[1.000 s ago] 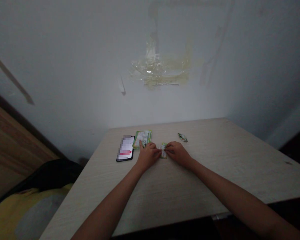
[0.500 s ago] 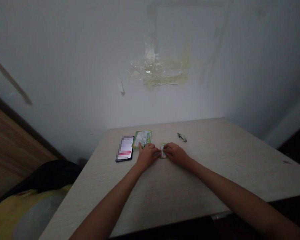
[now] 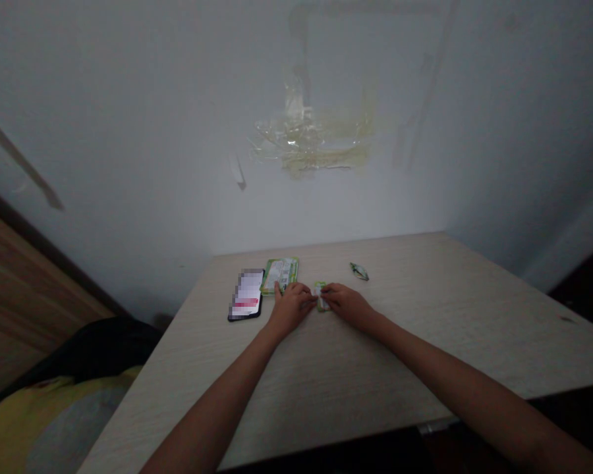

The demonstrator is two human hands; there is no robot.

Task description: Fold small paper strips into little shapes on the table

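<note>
Two forearms (image 3: 234, 388) cross the front edge of the desk (image 3: 336, 388) and slant inward to hands that nearly meet. Between the left hand (image 3: 291, 308) and the right hand (image 3: 350, 306) lies the packet (image 3: 322, 307), in the back half of the desk and somewhat closer to its left edge than its right. The right hand's fingers are drawn together on the packet's right side and seem to pinch it. The left hand's fingers are bent in, tips at its left side; whether they grip or only press, I cannot tell.

Handling something this small probably goes best with the wrists low, the fingertips level with each other and the pressure light, one side steadied while the other does the fine work. Sharp tugs could crease or tear it. The left hand's outer finger reaches to the near edge of the big packet (image 3: 287, 268), so a sideways swing there might nudge it.

Left of the hands, near the desk's left edge, the phone (image 3: 248, 293) lies face up just beside the big packet. Nearer the back edge, right of the packet, sits a folded scrap (image 3: 359, 271). Behind the back edge rises the wall (image 3: 143, 151), with shiny tape (image 3: 326, 157).
</note>
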